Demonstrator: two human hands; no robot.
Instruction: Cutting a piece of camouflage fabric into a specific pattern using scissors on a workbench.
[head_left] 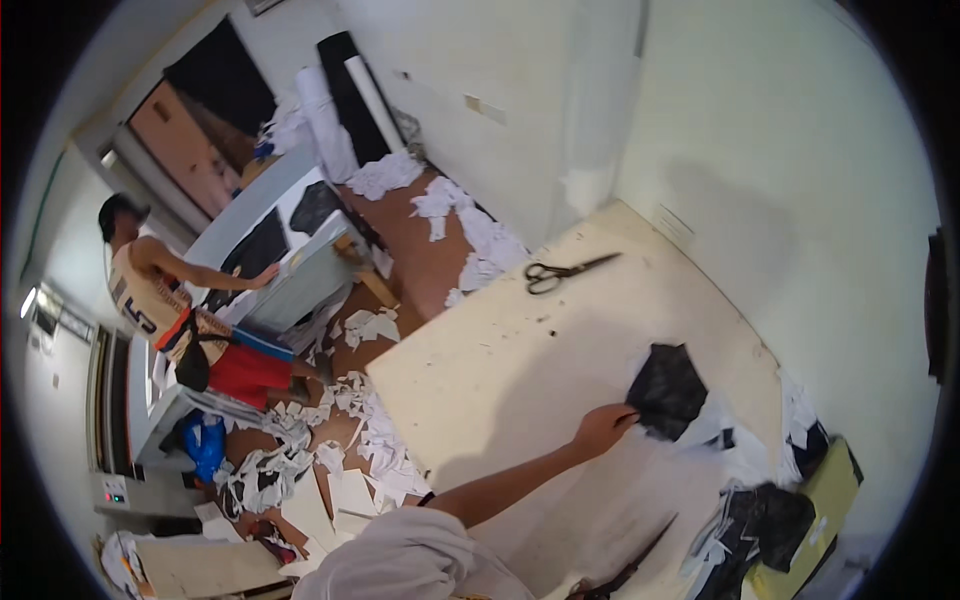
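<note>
My left hand point(605, 428) pinches the lower corner of a black fabric piece point(668, 390) over the pale work table point(500, 370). Light grey scraps point(714, 418) lie just beside the piece. A pair of black scissors point(569, 272) rests near the table's far edge. A second pair of dark scissors point(640, 555) angles up from the lower edge of the view, its handles partly cut off. I cannot make out my right hand.
A co-worker point(175, 310) stands at a grey-sided table point(310, 270) on the left. White scraps point(360, 430) litter the brown floor, with fabric rolls point(330, 120) against the back wall. Black and grey fabric point(775, 525) lies piled at the right by a yellow-green board point(830, 480).
</note>
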